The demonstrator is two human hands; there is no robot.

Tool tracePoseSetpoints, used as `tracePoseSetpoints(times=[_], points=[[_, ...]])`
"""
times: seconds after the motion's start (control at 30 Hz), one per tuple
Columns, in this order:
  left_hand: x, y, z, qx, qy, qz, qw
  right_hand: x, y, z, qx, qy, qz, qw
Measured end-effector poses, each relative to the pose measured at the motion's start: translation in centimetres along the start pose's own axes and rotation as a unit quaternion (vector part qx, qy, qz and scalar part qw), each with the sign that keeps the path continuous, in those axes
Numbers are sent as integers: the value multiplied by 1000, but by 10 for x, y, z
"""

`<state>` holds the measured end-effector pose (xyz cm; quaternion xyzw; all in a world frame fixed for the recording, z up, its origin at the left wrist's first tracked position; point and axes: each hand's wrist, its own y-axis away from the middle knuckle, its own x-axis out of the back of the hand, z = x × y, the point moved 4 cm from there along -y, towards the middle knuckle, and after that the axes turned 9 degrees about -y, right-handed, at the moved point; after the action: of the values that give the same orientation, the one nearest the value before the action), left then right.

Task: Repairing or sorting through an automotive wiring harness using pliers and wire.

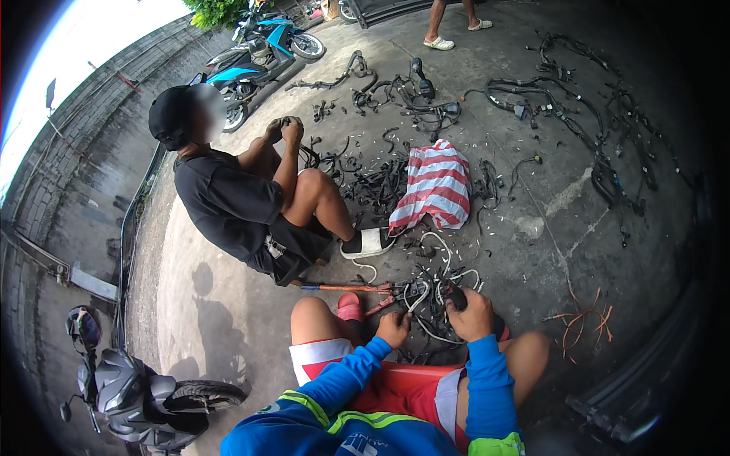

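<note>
My left hand (394, 330) is closed at the end of a pale cable (417, 298) that loops up in front of my knees. To its right, my right hand (473, 316) is wrapped round a dark object (456, 295); its kind is not clear at this size. Between and beyond my hands lies a tangle of black wiring pieces (433, 310) and pale cable loops (473, 275). Left of the tangle, a long-handled cutter (346, 287) with orange and red arms rests on the ground, near my red slipper (350, 306).
A co-worker (228, 182) sits at left, both hands raised together. A red-and-white striped sack (432, 182) lies ahead beside a heap of black connectors (376, 186). Wiring harnesses (563, 114) spread at far right; copper-coloured wires (582, 323) lie nearer. Motorcycles (144, 395) stand left and behind; someone's feet (439, 43) are at the top.
</note>
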<state>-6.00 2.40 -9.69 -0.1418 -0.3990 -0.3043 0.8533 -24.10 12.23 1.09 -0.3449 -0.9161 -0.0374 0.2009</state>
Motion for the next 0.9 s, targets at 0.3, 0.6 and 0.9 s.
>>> tracePoseSetpoints(times=[0.3,0.6,0.9], points=[[-2,0,3,22,32,-18,999,-10,-3,-3,-5,16,-37,999],[1,1,-1,37,63,-32,997,-22,3,-21,6,37,-51,998],[17,3,-12,35,80,19,996,-48,13,-28,43,63,-91,993]])
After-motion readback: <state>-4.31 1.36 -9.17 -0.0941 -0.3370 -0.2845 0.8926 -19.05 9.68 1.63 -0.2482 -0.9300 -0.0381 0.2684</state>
